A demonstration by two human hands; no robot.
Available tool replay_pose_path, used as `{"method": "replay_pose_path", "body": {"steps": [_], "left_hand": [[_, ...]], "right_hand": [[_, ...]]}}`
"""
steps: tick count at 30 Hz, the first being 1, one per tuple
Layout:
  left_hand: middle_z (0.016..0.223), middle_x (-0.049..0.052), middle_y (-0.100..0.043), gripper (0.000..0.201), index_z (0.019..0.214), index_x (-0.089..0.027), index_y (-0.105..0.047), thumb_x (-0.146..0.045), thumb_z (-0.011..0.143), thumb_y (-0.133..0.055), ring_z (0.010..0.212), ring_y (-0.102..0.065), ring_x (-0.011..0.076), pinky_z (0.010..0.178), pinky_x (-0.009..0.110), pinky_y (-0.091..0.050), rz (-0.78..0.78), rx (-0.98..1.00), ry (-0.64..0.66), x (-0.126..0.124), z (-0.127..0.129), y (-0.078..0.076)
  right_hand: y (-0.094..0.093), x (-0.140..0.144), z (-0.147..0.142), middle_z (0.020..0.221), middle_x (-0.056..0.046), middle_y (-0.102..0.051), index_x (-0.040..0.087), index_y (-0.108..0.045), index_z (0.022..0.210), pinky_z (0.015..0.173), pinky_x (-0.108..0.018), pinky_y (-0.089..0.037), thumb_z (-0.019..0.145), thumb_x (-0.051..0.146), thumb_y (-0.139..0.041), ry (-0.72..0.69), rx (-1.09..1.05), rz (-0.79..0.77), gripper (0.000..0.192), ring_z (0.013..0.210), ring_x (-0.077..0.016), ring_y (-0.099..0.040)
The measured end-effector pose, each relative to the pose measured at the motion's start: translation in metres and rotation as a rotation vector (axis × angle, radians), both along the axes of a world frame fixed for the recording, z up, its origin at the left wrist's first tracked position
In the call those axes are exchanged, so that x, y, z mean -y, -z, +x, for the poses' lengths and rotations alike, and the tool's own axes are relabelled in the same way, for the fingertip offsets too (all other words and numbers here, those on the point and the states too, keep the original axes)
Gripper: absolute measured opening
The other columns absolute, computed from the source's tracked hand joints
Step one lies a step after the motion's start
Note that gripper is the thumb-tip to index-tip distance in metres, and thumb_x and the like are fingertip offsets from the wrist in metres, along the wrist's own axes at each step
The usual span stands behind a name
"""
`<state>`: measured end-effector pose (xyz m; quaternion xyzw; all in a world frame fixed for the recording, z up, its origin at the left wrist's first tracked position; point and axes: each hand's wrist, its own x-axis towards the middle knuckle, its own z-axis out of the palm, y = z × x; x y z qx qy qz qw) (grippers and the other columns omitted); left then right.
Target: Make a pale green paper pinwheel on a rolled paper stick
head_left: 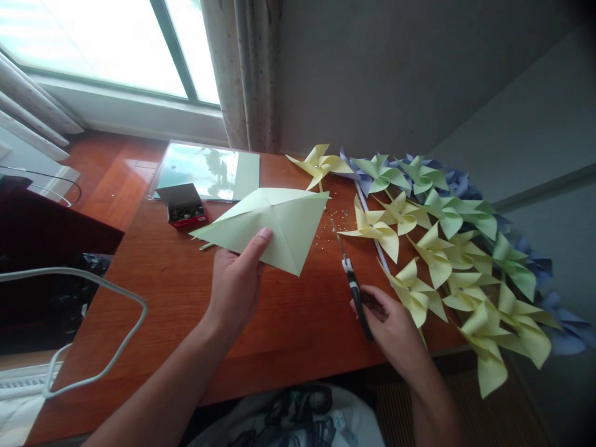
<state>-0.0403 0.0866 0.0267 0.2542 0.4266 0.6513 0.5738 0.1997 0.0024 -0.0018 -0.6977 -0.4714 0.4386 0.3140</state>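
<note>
Left grip (237, 273) pinches the creased green paper (289, 225); right grip (385, 318) holds scissors (354, 290) pointing to 11 o'clock. Cutting should follow the creases, stopping before the centre.

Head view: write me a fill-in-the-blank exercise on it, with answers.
1. The left hand grips the creased, pale green paper sheet with its ____ on top.
2. The right hand holds the slim metal scissors by their black ____.
3. The small, open cardboard box has outer walls coloured ____.

Missing words: thumb; handles; red.
</note>
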Motion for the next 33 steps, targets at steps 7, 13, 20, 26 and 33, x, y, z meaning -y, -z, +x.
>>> {"method": "replay_pose_path", "body": {"steps": [7,13,20,26,33], "left_hand": [[0.117,0.01,-0.075,0.041,0.12,-0.022,-0.07,-0.032,0.081,-0.078,0.107,-0.069,0.0303,0.072,0.03,-0.059,-0.011,-0.026,0.033,0.001,0.001,0.002],[0.116,0.01,-0.075,0.041,0.123,-0.021,-0.069,-0.027,0.083,-0.076,0.105,-0.07,0.0272,0.073,0.027,-0.058,0.001,-0.002,0.05,0.002,0.0,0.003],[0.118,0.01,-0.075,0.045,0.126,-0.019,-0.068,-0.028,0.083,-0.077,0.105,-0.071,0.0276,0.076,0.028,-0.059,-0.026,-0.012,0.044,0.001,0.002,0.002],[0.115,0.009,-0.076,0.045,0.127,-0.018,-0.069,-0.027,0.083,-0.077,0.104,-0.072,0.0267,0.079,0.028,-0.06,-0.028,0.001,0.041,0.0,0.002,0.003],[0.114,0.009,-0.076,0.042,0.123,-0.017,-0.07,-0.026,0.082,-0.078,0.101,-0.072,0.0258,0.076,0.028,-0.06,-0.043,-0.008,0.051,0.0,0.004,0.004]], "right_hand": [[0.003,-0.015,-0.011,0.1,-0.014,-0.075,0.015,-0.073,0.106,0.08,-0.041,-0.052,0.092,0.036,-0.059,-0.119,0.76,0.333,0.028,0.088,-0.0286,-0.068],[0.008,-0.021,-0.019,0.102,-0.014,-0.072,0.013,-0.07,0.108,0.076,-0.038,-0.049,0.093,0.031,-0.06,-0.14,0.944,0.32,0.025,0.087,-0.0279,-0.067],[0.001,-0.022,-0.025,0.107,-0.016,-0.071,0.011,-0.068,0.113,0.082,-0.039,-0.05,0.091,0.022,-0.061,-0.195,1.019,0.256,0.026,0.095,-0.0304,-0.067],[-0.001,-0.025,-0.02,0.11,-0.015,-0.073,0.013,-0.07,0.111,0.085,-0.043,-0.051,0.092,0.025,-0.063,-0.186,0.951,0.261,0.024,0.096,-0.0315,-0.068],[-0.04,0.016,-0.062,0.113,-0.01,-0.072,0.023,-0.069,0.113,0.089,-0.039,-0.057,0.097,0.027,-0.057,-0.154,0.196,0.472,0.021,0.104,-0.0253,-0.068]]}}
